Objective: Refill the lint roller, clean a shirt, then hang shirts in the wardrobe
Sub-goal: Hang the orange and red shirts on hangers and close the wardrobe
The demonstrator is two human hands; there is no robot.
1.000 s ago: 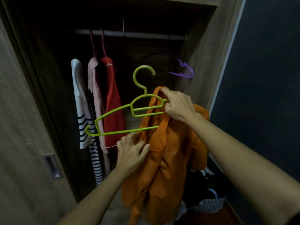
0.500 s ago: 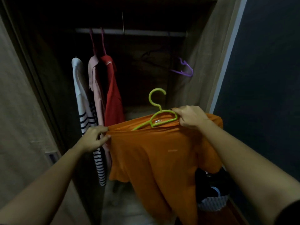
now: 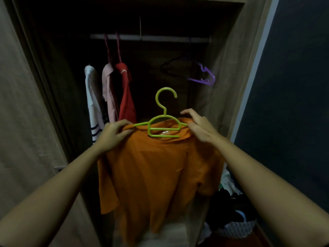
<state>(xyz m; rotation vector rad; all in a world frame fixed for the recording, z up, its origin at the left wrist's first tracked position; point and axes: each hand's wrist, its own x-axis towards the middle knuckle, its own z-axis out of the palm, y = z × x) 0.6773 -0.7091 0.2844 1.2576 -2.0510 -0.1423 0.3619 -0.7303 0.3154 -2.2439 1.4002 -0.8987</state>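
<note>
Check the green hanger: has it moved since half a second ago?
Yes. The green hanger has risen slightly toward the wardrobe rail, its hook closer to the purple hanger's level, though still below it.

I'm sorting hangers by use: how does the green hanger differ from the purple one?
The green hanger carries the orange shirt; the purple hanger is bare. The green hanger is held in front of the wardrobe by the left hand and right hand, its hook off the rail; the purple hanger hangs inside, at the right. The green hanger faces the camera; the purple hanger is turned aside. Both look like thin plastic.
</note>
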